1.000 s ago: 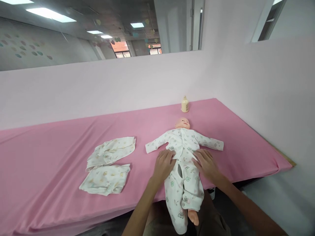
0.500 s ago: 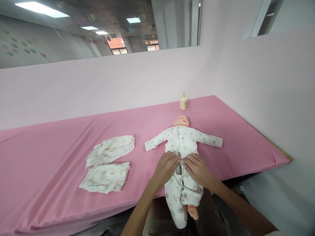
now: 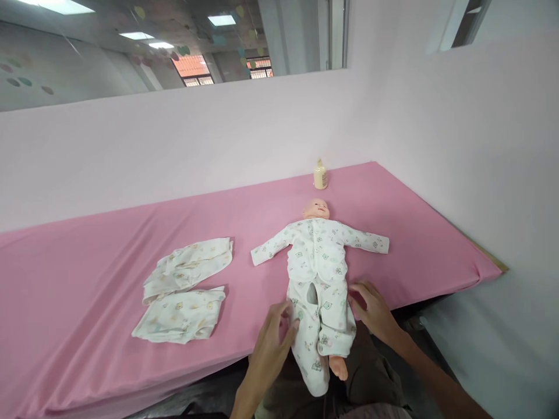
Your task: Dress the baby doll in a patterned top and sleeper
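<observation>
While the doll [image 3: 317, 209] lies on its back on the pink sheet [image 3: 244, 308], one hand is on each side of its legs. Call its tummy the middle of a clock, with 12 pointing at the wall [image 3: 262, 128]. The doll is long from 12 to 6: its head is up at 12, and its legs come down to 6, past the near edge of the sheet. The left hand [image 3: 269, 342] is at 7 and the right hand [image 3: 375, 312] is at 4, so the white trousers [image 3: 334, 302] are between them. The right hand is a bit higher up and nearer the waist. On both hands, finger and thumb are apart, with no cloth pinched. They are right beside the trousers, but I can't tell if they touch. The white top [image 3: 317, 251] hangs over the waist. One bare foot [image 3: 338, 367] pokes out at 6. A bottle [image 3: 320, 177] stands at 12, and two folded clothes [image 3: 181, 317] lie at 9.
</observation>
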`<state>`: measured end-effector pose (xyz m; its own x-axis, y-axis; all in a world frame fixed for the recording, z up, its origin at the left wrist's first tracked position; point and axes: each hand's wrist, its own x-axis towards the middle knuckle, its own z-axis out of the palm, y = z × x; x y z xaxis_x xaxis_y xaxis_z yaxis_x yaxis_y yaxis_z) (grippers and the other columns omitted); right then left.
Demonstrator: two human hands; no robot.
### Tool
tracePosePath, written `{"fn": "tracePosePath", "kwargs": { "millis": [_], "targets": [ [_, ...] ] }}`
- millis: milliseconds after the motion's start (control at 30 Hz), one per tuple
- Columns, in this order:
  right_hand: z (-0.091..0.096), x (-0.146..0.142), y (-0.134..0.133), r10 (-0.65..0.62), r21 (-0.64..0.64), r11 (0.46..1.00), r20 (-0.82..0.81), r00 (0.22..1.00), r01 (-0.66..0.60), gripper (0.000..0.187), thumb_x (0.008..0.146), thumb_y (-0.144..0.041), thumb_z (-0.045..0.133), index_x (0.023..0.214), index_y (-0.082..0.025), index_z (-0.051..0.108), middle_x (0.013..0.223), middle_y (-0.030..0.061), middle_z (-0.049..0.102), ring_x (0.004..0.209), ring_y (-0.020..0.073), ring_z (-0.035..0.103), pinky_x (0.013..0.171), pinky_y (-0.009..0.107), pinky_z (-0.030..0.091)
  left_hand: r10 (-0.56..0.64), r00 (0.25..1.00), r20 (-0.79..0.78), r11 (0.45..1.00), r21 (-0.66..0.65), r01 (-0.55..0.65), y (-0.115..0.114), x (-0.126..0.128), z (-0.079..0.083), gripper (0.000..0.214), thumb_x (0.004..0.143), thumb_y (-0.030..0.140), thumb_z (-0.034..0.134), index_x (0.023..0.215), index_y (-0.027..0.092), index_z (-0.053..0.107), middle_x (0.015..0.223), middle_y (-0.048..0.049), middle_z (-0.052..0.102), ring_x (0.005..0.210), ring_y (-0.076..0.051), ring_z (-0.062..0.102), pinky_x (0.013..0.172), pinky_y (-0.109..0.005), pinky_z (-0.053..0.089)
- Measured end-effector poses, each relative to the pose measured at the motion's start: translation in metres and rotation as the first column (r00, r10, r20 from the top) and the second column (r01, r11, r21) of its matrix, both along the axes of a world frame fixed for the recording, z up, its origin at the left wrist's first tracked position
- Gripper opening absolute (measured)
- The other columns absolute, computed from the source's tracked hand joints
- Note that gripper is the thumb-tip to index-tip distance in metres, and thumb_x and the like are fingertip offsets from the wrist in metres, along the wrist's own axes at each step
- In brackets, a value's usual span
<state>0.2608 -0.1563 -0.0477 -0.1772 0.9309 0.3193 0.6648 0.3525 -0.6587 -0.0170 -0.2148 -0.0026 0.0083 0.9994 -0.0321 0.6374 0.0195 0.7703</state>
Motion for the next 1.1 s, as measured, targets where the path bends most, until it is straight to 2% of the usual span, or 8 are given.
{"fn": "tracePosePath", "kwargs": {
  "millis": [167,367,433,567,667,800,900,1100],
  "targets": [
    [-0.002,-0.005,-0.012,0.044,-0.002,0.999,-0.022,0.999,-0.044,0.014,0.091,-0.023,0.049,0.099,-0.021,0.061,0.098,0.0072,0.065,0.095,0.0234,0.060,0.086,0.042,0.051,0.091,0.993,0.072,0.995,-0.050,-0.087,-0.019,0.007,-0.022,0.047,0.089,0.050,0.051,0.129,0.027,0.053,0.128,-0.0081,0.059,0.116,-0.026,0.057,0.095,-0.042,0.048],
    [-0.007,-0.011,0.017,-0.143,0.061,0.987,-0.039,0.989,0.145,0.046,0.090,-0.030,0.051,0.134,-0.020,0.043,0.122,0.0132,0.061,0.111,0.0280,0.058,0.090,0.047,0.050,0.211,0.975,0.068,0.977,-0.006,-0.212,-0.009,0.013,-0.026,0.044,0.089,0.051,0.048,0.125,0.025,0.053,0.113,-0.0077,0.064,0.099,-0.024,0.063,0.084,-0.039,0.052],
    [-0.003,-0.014,0.032,-0.165,0.063,0.984,0.002,0.986,0.165,0.038,0.092,-0.029,0.048,0.129,-0.018,0.049,0.118,0.0131,0.063,0.107,0.0284,0.059,0.089,0.047,0.049,0.270,0.962,0.044,0.962,0.028,-0.272,0.007,0.013,-0.019,0.046,0.089,0.051,0.048,0.126,0.023,0.051,0.111,-0.0086,0.063,0.097,-0.024,0.062,0.082,-0.040,0.052],
    [0.008,-0.020,0.054,-0.152,0.065,0.987,0.066,0.986,0.148,0.022,0.092,-0.016,0.041,0.098,-0.019,0.062,0.095,0.0070,0.068,0.089,0.0238,0.060,0.082,0.039,0.046,0.297,0.955,0.014,0.949,0.107,-0.296,0.048,0.013,-0.004,0.046,0.090,0.048,0.046,0.124,0.018,0.052,0.114,-0.0118,0.060,0.102,-0.026,0.059,0.086,-0.042,0.050],
    [0.011,-0.023,0.057,-0.174,0.097,0.981,0.072,0.982,0.167,0.023,0.090,-0.012,0.039,0.083,-0.019,0.060,0.081,0.0042,0.066,0.077,0.0205,0.057,0.073,0.034,0.043,0.228,0.973,0.022,0.970,0.082,-0.229,0.068,0.013,0.000,0.042,0.092,0.043,0.042,0.126,0.020,0.053,0.119,-0.0109,0.061,0.105,-0.026,0.059,0.087,-0.043,0.050],
    [0.006,-0.022,0.051,-0.254,0.114,0.963,0.060,0.965,0.246,0.023,0.088,-0.014,0.041,0.068,-0.021,0.050,0.067,0.0020,0.058,0.068,0.0193,0.053,0.066,0.031,0.039,0.111,0.993,0.031,0.987,0.112,-0.114,0.075,0.013,-0.007,0.043,0.094,0.033,0.038,0.134,0.022,0.048,0.130,-0.0111,0.057,0.115,-0.025,0.056,0.093,-0.043,0.047],
    [0.002,-0.020,0.046,-0.243,0.111,0.965,0.040,0.969,0.237,0.021,0.088,-0.016,0.043,0.068,-0.021,0.048,0.068,0.0017,0.058,0.069,0.0191,0.053,0.065,0.031,0.038,0.098,0.995,0.016,0.985,0.141,-0.100,0.077,0.013,-0.013,0.043,0.093,0.033,0.040,0.135,0.021,0.048,0.131,-0.0110,0.057,0.117,-0.026,0.055,0.094,-0.043,0.046],
    [0.008,-0.024,0.055,-0.296,0.040,0.955,0.049,0.954,0.294,0.007,0.086,-0.022,0.051,0.084,-0.019,0.057,0.083,0.0050,0.066,0.084,0.0241,0.058,0.078,0.037,0.041,0.185,0.980,-0.071,0.966,0.198,-0.168,0.090,0.014,-0.014,0.040,0.090,0.030,0.041,0.127,0.019,0.052,0.121,-0.0100,0.063,0.106,-0.026,0.060,0.086,-0.038,0.048]
  ]
}}
